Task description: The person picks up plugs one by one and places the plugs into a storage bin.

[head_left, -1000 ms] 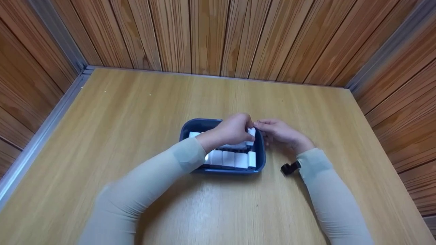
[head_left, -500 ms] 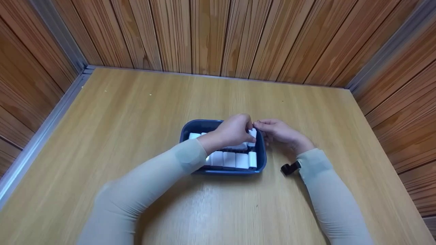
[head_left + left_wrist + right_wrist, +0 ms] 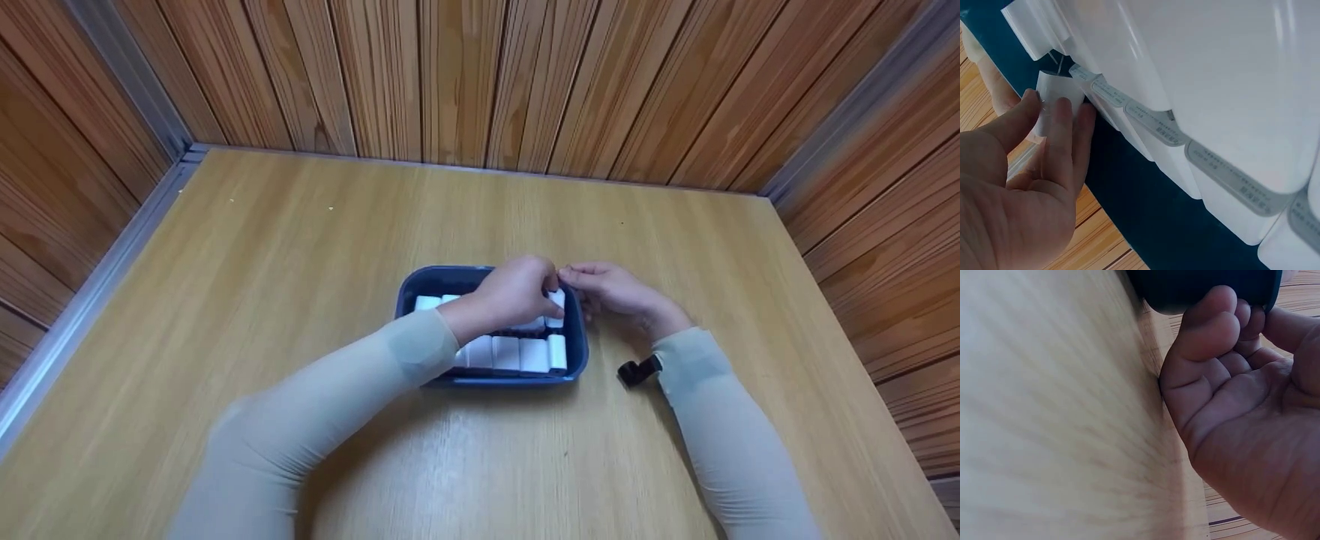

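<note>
A dark blue plastic bin [image 3: 435, 279] stands mid-table, holding white power adapters [image 3: 478, 351] in two rows. In the left wrist view, grey printed labels show on several white adapters [image 3: 1219, 73]. My left hand [image 3: 517, 289] reaches over the bin and pinches one white adapter [image 3: 1058, 93] between thumb and fingers at the back right corner. Thin metal pins show close to that adapter's upper end. My right hand [image 3: 619, 292] holds the bin's right rim, thumb on top. In the right wrist view, the curled fingers [image 3: 1207, 337] touch the bin's outer wall [image 3: 1202, 292].
The wooden table [image 3: 525, 465] is bounded by wood-panelled walls [image 3: 457, 82] at the back and sides. A black wrist camera [image 3: 637, 373] sits by my right sleeve. Tiny white specks lie at the back left.
My left hand has sunk slightly with the adapter into the back right corner. The bin sits a touch nearer in the head view. My right hand keeps its place.
</note>
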Tool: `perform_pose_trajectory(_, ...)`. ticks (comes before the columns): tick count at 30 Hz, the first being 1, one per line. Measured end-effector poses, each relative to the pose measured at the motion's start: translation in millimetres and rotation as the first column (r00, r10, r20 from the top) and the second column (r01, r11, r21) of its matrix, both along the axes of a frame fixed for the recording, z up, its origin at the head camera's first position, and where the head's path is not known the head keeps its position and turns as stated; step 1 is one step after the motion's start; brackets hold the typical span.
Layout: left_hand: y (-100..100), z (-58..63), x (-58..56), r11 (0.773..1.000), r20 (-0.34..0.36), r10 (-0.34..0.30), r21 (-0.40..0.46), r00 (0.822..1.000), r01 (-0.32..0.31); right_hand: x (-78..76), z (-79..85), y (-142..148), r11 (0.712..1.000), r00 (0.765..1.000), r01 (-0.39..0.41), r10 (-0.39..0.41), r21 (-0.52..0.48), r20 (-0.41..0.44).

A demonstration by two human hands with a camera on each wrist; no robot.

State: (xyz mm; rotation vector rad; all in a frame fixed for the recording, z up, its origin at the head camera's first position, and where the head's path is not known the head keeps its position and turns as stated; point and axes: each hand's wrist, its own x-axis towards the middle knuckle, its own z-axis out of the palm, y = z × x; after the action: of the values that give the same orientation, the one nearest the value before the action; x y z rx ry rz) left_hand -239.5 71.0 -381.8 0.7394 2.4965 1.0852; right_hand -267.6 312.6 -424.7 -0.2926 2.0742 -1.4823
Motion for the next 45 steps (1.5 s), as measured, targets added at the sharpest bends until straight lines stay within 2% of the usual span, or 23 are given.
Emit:
perform_pose_trajectory(6, 2, -0.4, 0.8, 0.997, -0.045, -0.020, -0.079, 0.999, 0.017, -0.1, 1.3, 0, 1.000, 1.000, -0.002, 0.002, 0.002, 0.004)
perform_pose_trajectory(12, 1, -1.6, 0.4, 0.983, -0.086, -0.068, -0.175, 0.994, 0.052, -1.9, 0.0, -1, 1.000, 1.000, -0.015, 0.015, -0.002, -0.005)
perform_pose_trajectory(22, -5, -7.7, -5.3, 0.956, -0.057, -0.138, -0.267, 0.989, 0.118, -3.4, 1.3, -1, 1.000, 1.000, -0.021, 0.021, -0.009, 0.011)
perform_pose_trajectory(32, -2, -8.6, -6.5, 0.947, -0.114, -0.092, -0.316, 0.989, 0.052, -3.4, 2.4, 3, 0.999, 0.999, -0.034, 0.034, 0.010, 0.004)
perform_pose_trajectory(41, -6, -2.3, -3.3, 0.921, -0.035, -0.089, -0.384, 0.995, 0.069, -2.9, 0.2, 3, 1.000, 1.000, 0.001, -0.001, 0.012, 0.015)
perform_pose_trajectory(45, -13, 4.4, -0.5, 0.930, 0.008, -0.081, -0.359, 0.997, 0.079, -1.7, -3.0, 4, 1.000, 1.000, 0.021, -0.021, 0.013, 0.020)
